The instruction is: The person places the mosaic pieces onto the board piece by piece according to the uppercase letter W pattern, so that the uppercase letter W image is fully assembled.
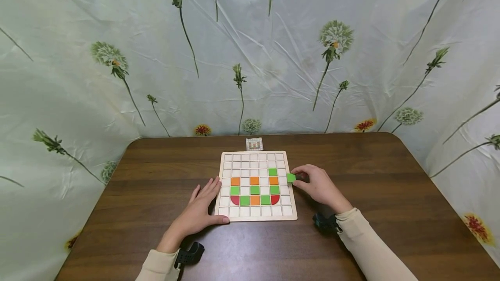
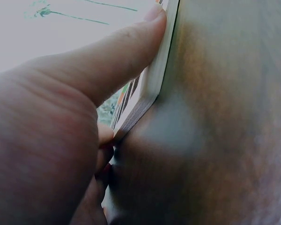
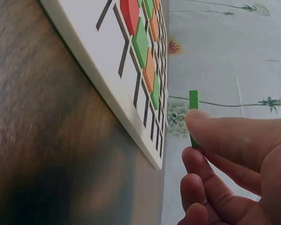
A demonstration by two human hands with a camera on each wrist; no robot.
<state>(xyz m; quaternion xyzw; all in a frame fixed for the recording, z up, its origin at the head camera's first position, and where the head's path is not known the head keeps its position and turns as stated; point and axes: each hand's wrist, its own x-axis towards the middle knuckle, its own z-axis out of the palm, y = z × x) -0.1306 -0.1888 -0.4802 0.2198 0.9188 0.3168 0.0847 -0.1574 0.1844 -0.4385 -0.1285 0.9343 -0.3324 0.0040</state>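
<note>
My right hand (image 1: 321,185) pinches a green square tile (image 1: 291,178) between thumb and fingers, just off the right edge of a pale wooden grid board (image 1: 255,217). In the right wrist view the same tile (image 3: 194,99) appears edge-on, raised above the table. My left hand (image 1: 197,211) rests against the board's lower left corner, its fingers extended along the left side and the thumb on the near edge. In the left wrist view that thumb (image 2: 131,51) lies along the board's rim (image 2: 161,70). Green, orange and red tiles sit in the board's cells, including a green one (image 1: 272,172) at upper right.
Behind the board lies a small pattern card (image 1: 254,144) with a grid picture. The brown wooden table (image 1: 164,164) reaches back to a curtain (image 1: 273,55) printed with dandelions. Each wrist wears a dark device (image 1: 190,255).
</note>
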